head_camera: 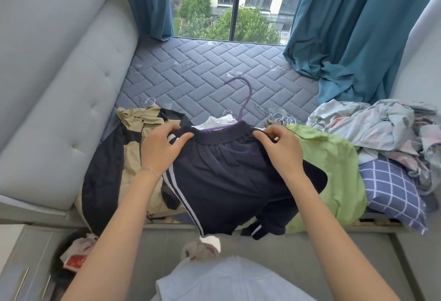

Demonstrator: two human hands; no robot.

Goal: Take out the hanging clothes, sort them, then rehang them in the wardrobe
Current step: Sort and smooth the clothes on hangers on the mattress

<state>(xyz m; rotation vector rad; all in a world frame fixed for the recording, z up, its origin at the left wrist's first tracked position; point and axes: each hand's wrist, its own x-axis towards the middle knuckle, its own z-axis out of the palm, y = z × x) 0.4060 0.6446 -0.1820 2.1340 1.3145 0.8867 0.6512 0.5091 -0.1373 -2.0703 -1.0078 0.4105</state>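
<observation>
A pair of navy shorts (229, 176), soft knit with a gathered elastic waistband and two white stripes down the left seam, lay spread across the near edge of the quilted mattress (202, 71), its legs spilling over the bed's edge. The left hand (162, 148) gripped the left end of the waistband, fingers curled over the fabric, and the right hand (281, 150) pinched the right end; the hands were well apart, one at each corner. A thin purple hanger (247, 100) rose from the waistband, its curved hook pointing far. A ruffled white garment (219, 120) showed just beyond the waistband. To the left lay a beige and black jacket (131, 121), partly under the shorts; to the right, a crinkled lime-green garment (329, 164). Further right sat rumpled floral bedding (381, 124) and a blue checked pillow (391, 188). A tufted grey headboard (59, 74) padded the left side, and teal curtains (353, 26) hung in folds at the far window.
</observation>
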